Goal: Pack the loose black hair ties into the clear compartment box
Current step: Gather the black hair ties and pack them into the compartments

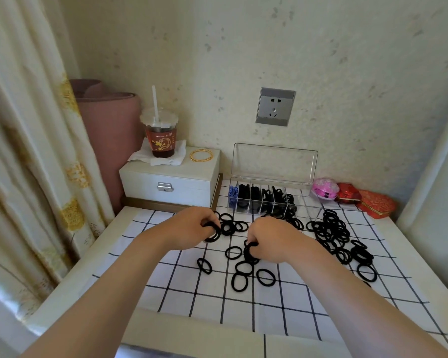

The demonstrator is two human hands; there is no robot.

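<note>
Hair ties (330,229) scattered on checked cloth (243,306); wall socket (276,106) behind.

A grey wall socket (275,106) sits in a cream wall (217,47) whose paper carries faint grey speckles. Far left of the socket hangs a cream curtain (23,125) with golden patches, falling in folds; between it and the socket a dusty-pink rolled mat (109,117) stands in the corner. Below and left of the socket rests a white chest (166,177) with a metal clasp. Beneath the socket spreads a pale tabletop (88,267) under a white cloth (295,301) checked with dark lines. Far right of the socket rises a white upright panel (429,177). The light is soft and even.
</note>
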